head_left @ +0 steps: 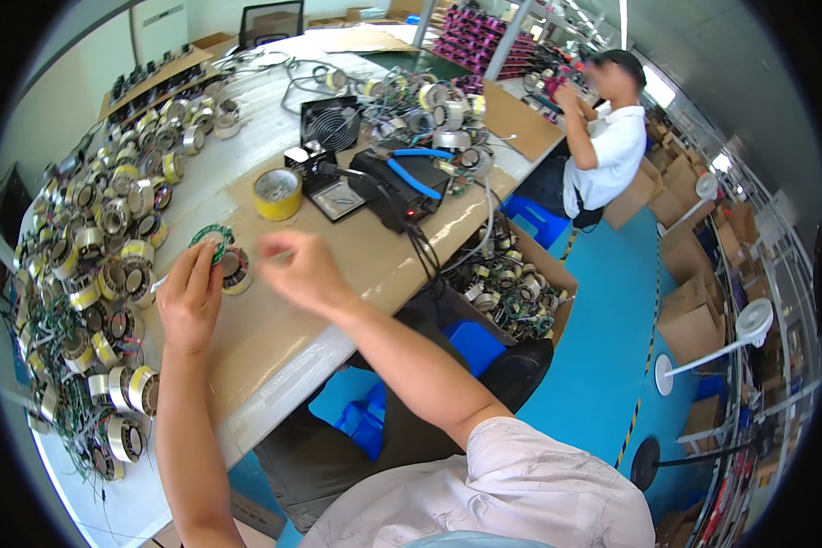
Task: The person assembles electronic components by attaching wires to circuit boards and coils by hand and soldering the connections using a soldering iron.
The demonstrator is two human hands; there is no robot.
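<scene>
My left hand (190,297) pinches a green ring-shaped circuit board (226,239) by its edge, above the table. Just below and to the right of the board stands a round motor stator (237,271) with copper-coloured windings, close to my fingers. My right hand (303,274) hovers over the brown table covering (274,342), apart from the board. Motion smears its fingers, so I cannot make out whether anything is between them. Beyond it sit a yellow tape roll (279,203) with small bits inside and a soldering stand with a tray (340,201).
Piled stators (110,219) with wires cover the table's left side; more (447,114) lie at the back. Blue-handled pliers (416,172) rest on a black box (384,196) beside a small fan (331,126). A carton of stators (511,292) stands right. A co-worker (612,142) sits beyond.
</scene>
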